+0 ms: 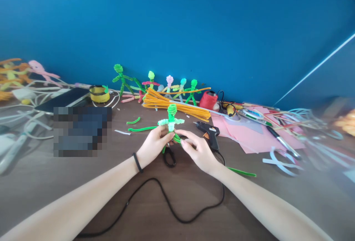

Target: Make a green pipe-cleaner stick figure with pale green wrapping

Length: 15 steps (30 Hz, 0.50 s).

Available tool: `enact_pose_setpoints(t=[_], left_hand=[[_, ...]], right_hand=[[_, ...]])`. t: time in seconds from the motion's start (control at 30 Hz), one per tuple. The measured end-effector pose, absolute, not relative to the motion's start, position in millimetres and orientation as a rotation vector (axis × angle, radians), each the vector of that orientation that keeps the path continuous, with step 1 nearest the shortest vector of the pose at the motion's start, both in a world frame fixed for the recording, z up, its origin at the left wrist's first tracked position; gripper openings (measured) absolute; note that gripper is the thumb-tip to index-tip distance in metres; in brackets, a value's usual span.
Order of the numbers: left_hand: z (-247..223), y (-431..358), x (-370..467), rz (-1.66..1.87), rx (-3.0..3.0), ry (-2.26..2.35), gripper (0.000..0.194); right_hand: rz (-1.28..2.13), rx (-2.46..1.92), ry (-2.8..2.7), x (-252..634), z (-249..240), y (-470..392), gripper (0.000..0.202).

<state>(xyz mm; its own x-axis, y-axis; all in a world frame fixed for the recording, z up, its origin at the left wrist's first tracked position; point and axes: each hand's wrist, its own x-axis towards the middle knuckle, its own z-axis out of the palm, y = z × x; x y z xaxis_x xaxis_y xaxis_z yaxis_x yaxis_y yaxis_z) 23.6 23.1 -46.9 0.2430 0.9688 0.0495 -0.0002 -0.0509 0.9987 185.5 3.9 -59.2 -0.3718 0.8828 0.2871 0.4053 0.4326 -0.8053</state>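
Note:
A pipe-cleaner figure [172, 111] with a green head, pale mint arms and green legs stands upright between my hands. My left hand [155, 143] pinches its lower body from the left. On the right, my right hand [198, 150] has its fingers closed on one of the green legs [176, 137]. Behind my right hand lies a black glue gun [210, 133]. Black scissor handles [169, 158] show just below the figure, the rest hidden. Loose green pipe cleaners lie left of my hands [142, 129] and by my right forearm [242, 172].
A bundle of orange pipe cleaners [177, 106] lies behind my hands, before several finished figures [119, 76] along the blue wall. Pink paper [238, 133] and a marker [283, 141] are right. A tablet [65, 98] and cables are left. A black cord [163, 196] curves in front.

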Motion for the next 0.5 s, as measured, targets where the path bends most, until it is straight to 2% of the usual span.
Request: enact_pose_setpoints(t=[0.17,0.33,0.5], left_hand=[[-45.5,22.4,22.1,1.048,1.368,1.000,0.019],[-44.8,20.9,19.7,0.998,1.466,1.071,0.018],[-46.3,21.4,18.5,0.964,1.443,1.013,0.017]], right_hand=[[0.722,-1.129,-1.948,184.9,-57.5,2.3,0.030],[0.611,-1.105,-1.938,184.8,-53.8,3.6,0.016],[0.523,-1.130,-1.874,185.9,-51.1,6.2,0.016]])
